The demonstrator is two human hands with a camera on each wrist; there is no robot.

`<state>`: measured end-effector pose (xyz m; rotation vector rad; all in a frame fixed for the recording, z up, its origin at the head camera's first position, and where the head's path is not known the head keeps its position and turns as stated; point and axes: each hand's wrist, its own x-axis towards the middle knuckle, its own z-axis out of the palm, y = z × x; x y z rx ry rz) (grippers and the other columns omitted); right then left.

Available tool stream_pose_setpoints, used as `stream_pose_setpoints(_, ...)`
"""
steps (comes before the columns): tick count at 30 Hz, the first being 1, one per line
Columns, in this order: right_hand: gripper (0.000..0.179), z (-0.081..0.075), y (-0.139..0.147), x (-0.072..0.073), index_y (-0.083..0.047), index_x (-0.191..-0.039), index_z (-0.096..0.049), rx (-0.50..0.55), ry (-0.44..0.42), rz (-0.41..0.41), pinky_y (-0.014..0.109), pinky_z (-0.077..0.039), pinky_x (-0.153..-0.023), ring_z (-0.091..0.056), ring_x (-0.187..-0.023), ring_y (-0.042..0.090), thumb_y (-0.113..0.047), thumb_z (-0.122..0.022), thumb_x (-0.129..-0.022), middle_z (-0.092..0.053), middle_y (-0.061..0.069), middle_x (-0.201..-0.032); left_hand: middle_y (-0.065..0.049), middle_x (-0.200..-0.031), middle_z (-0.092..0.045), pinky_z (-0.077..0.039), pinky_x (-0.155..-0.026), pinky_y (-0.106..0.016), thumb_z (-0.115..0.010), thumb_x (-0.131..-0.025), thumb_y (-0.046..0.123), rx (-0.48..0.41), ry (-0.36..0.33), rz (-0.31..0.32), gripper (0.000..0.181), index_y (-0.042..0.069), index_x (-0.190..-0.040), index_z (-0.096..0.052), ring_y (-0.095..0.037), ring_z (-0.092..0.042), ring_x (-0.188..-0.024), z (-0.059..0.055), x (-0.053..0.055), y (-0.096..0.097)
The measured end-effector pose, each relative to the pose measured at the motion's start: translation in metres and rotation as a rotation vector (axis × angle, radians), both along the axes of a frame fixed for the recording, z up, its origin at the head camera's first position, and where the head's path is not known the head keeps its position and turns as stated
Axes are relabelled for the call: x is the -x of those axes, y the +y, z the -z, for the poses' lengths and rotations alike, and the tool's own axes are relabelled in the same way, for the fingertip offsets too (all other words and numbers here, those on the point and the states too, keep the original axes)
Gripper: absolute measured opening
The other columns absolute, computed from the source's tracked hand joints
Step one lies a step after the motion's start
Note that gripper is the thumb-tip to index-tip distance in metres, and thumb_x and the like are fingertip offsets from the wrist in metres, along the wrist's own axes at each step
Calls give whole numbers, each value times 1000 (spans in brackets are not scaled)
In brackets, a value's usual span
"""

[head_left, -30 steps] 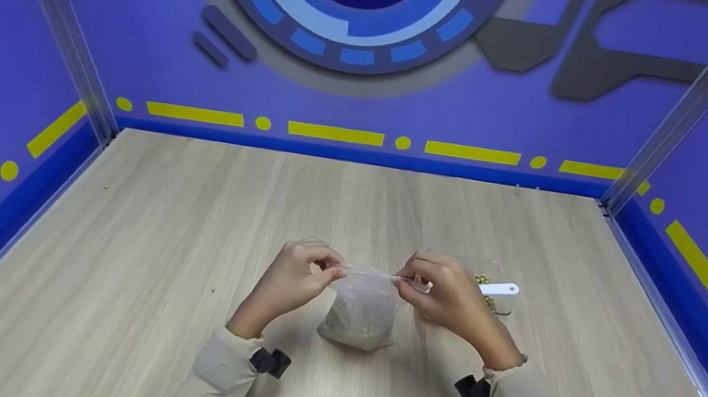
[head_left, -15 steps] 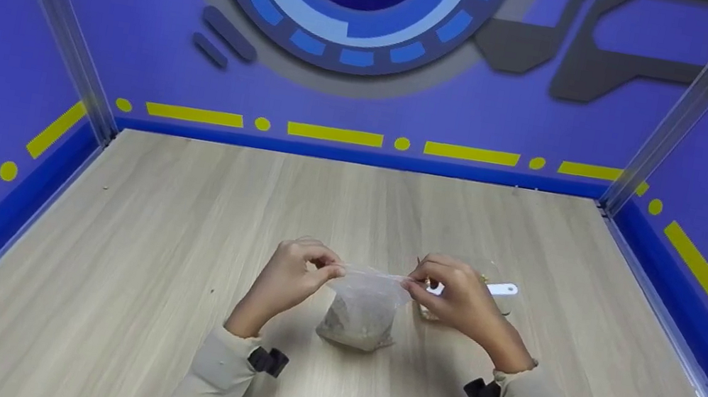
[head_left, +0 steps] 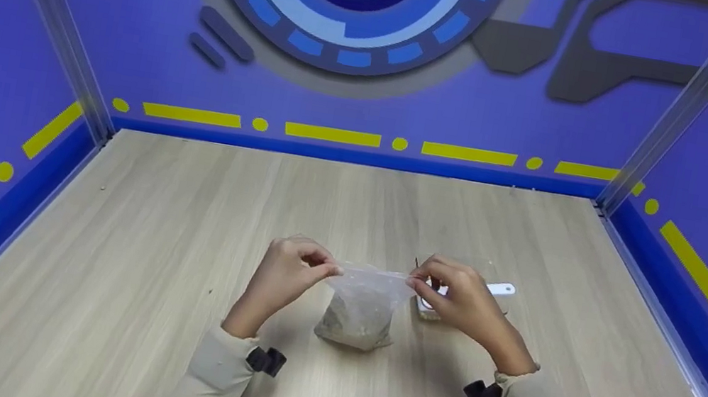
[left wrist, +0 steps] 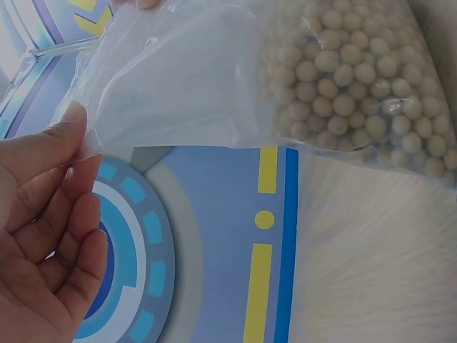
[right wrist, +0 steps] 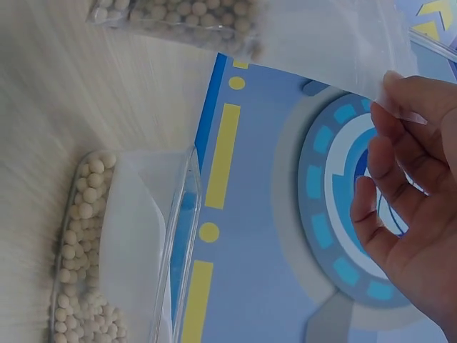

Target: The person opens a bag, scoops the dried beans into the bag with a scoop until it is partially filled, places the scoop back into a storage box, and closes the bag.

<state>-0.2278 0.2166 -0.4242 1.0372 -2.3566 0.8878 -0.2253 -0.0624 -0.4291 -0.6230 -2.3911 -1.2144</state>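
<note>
A clear zip-top bag (head_left: 357, 314) stands on the table, its lower part filled with small round beige beads (left wrist: 350, 86). My left hand (head_left: 287, 277) pinches the left end of the bag's top edge between thumb and index finger. At the opposite end, my right hand (head_left: 462, 306) pinches the same edge, and the top is stretched straight between them. The other fingers of the right hand (right wrist: 410, 186) are loosely bent, away from the plastic. Whether the seal is closed cannot be told.
Behind and beneath my right hand sits a clear container (right wrist: 187, 207) holding more beads (right wrist: 86, 250) and a white scoop (right wrist: 132, 229). The scoop's handle (head_left: 501, 289) sticks out to the right. Blue-purple panels (head_left: 369, 108) enclose the wooden table (head_left: 179, 212) at the back and sides.
My right hand has shifted slightly right along the bag's top edge, widening the span between the hands. The container's near edge has come into sight. My left hand has moved slightly left.
</note>
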Motion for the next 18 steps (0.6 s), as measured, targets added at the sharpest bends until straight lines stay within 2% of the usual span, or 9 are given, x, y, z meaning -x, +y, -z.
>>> stream_pose_setpoints(4,6,-1,1,0,-9,-86,-71,15,-36,-14,20,-44,-58,-51,-68,4,-3,-69,-85,-65,-2,-78,2,-74,-68,-50,-69,-25,-77,-79,20,3,-26,-9,9,12,-76,-74,-10,-60,-73,-1,0,0)
stream_pose_setpoints(8,8,-3,0,-1,-7,-88,-72,16,-42,-13,22,-46,-58,-52,-68,5,0,-68,-85,-66,-1,-81,0,-77,-69,-52,-72,-27,-74,-83,18,12,-27,20,8,9,-82,-75,-12,-62,-76,-2,1,-1)
stream_pose_setpoints(14,9,-4,-2,-3,-6,-91,-74,30,-82,61,21,-46,-60,-53,-70,5,-1,-68,-85,-68,1,-83,-3,-82,-70,-54,-73,-36,-70,-86,12,1,6,65,7,6,-87,-74,-14,-63,-78,-2,3,-4)
stream_pose_setpoints(18,9,-5,-2,-3,-6,-90,-74,44,-89,74,21,-47,-61,-54,-70,6,-2,-68,-85,-70,2,-84,-3,-84,-71,-53,-74,-37,-69,-87,12,-2,-5,67,9,6,-90,-75,-15,-64,-79,-3,4,-5)
